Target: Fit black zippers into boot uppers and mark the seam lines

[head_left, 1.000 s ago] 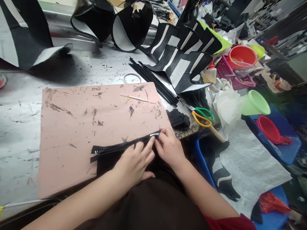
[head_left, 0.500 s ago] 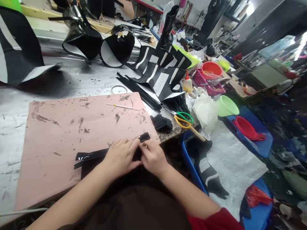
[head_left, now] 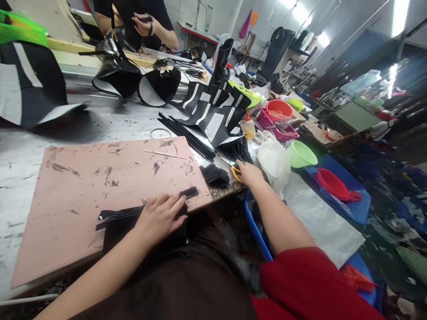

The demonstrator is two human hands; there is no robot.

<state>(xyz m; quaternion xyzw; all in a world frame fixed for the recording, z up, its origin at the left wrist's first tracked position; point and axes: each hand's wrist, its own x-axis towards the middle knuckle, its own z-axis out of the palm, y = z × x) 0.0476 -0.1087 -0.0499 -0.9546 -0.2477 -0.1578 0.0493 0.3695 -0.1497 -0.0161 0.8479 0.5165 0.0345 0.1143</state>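
My left hand (head_left: pixel 162 218) lies flat, fingers stretched out, over a black zipper (head_left: pixel 123 213) and the black piece (head_left: pixel 116 235) under it. The zipper's far end pokes out past my fingertips. Off to the right, my right hand (head_left: pixel 249 173) has its fingers on the handles of a pair of scissors (head_left: pixel 236 174), one handle yellow and one green. Their blades lie against the tabletop, pointing away to the left. Both zipper and black piece rest on a stained pink board (head_left: pixel 80 178). A thin white pen-like stick (head_left: pixel 163 154) lies farther up the board.
Black strips (head_left: pixel 191 138) and striped black leather pieces (head_left: pixel 213 120) lie behind the board. A dark scrap bundle (head_left: pixel 215 175) sits beside the scissors. A glue bottle (head_left: pixel 248 126) and a blue bin (head_left: pixel 256 231) are at right. Across the table, a person's hand (head_left: pixel 143 24) shows.
My right hand has left the zipper's end and moved right to the scissors. My left hand stays on the zipper. The view has tilted up, bringing a co-worker into sight.
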